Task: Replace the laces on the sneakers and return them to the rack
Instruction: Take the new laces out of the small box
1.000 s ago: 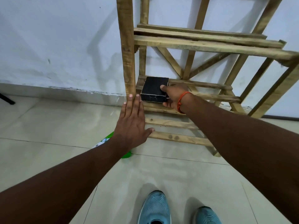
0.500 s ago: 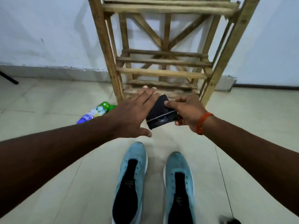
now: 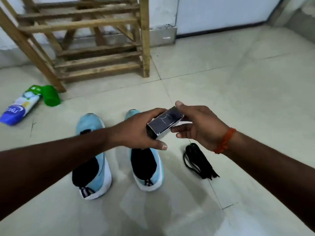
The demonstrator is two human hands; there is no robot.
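Floor [image 3: 238, 99], sneakers [image 3: 100, 169] toes toward rack [image 3: 76, 25]

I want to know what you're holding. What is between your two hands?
A small black box is between the left hand and the right hand. Both hands hold it, one at each end. The head view shows this.

A person's left hand [image 3: 141, 132] and right hand [image 3: 199, 126] grip a small black box [image 3: 164, 124] between them above a tiled floor [image 3: 238, 82], an orange band [image 3: 225, 141] on the right wrist. Below, a pair of light-blue sneakers [image 3: 144, 166] stands side by side, toes toward a wooden rack [image 3: 95, 40], with black laces [image 3: 197, 160] bundled just to their right. A blue-and-white bottle [image 3: 20, 106] and a green cap [image 3: 50, 97] lie by the rack's front leg.
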